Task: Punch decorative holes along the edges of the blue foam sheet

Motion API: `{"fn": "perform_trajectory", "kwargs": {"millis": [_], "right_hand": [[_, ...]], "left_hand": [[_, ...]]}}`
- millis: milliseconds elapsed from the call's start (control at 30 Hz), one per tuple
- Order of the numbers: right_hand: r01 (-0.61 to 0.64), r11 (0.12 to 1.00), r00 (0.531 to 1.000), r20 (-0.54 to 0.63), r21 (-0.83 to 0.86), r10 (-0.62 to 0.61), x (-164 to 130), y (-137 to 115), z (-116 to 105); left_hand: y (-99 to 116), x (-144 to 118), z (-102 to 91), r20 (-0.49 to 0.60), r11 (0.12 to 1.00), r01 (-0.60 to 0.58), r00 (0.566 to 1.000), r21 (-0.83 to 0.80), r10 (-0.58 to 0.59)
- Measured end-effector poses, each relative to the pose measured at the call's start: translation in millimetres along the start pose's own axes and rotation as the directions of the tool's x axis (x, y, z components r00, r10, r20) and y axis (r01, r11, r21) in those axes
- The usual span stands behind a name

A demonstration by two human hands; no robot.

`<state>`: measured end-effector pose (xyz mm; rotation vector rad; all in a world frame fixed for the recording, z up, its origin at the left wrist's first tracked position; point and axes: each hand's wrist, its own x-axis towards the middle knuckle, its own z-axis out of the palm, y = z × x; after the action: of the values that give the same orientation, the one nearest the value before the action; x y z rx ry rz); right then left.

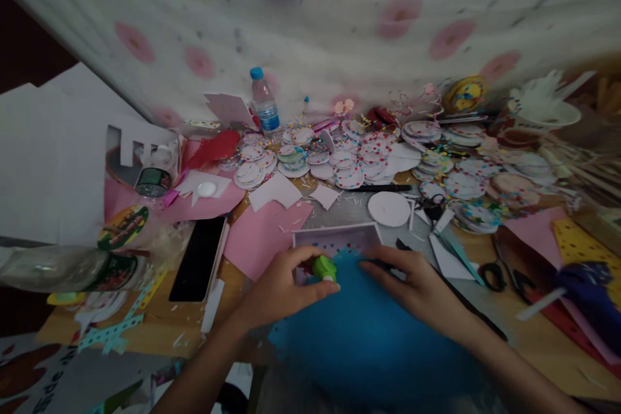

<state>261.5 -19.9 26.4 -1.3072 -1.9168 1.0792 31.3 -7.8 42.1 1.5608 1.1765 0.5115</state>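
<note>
Between the thumb and fingers of my left hand (286, 284) is a small bright green thing (324, 267) with a pale tip. My right hand (412, 281) is bent with its fingertips at the upper edge of a large blue rounded thing (369, 343), which narrows towards both hands. That blue thing is blurred, so its kind is unclear, and the exact grip is partly hidden. Just beyond the hands lies a shallow white open box (334, 230) with small red and blue dots inside; its near part is covered by the hands and the blue thing.
Several dotted white paper discs (349, 174) are heaped along the back by a water bottle (264, 103). A phone (198, 259) and a clear bottle (72, 268) lie left. Scissors (493, 275), a plain white disc (389, 208) and pink paper (264, 233) lie around the box.
</note>
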Motion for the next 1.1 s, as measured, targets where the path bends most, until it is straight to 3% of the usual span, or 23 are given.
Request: {"fn": "perform_trajectory", "kwargs": {"millis": [467,767,967,1100], "right_hand": [[-0.008,1.0,0.999,0.031,0.01,0.008,0,-1,0],[-0.027,1.0,0.999,0.031,-0.011,0.028,4,7,-2],[-0.07,0.997,0.991,0.113,-0.03,0.073,13,9,-14],[-0.01,1.0,0.963,0.271,-0.015,0.014,28,3,-15]], "left_hand": [[5,-3,-0.4,0.027,0.997,0.051,0.998,-0.053,-0.049],[-1,-1,10.5,-0.043,0.997,-0.055,0.997,0.048,0.057],[-5,9,18.1,-0.065,0.994,-0.075,0.995,0.079,0.08],[-4,14,20.7,-0.014,0.973,-0.144,0.989,0.182,0.149]]}}
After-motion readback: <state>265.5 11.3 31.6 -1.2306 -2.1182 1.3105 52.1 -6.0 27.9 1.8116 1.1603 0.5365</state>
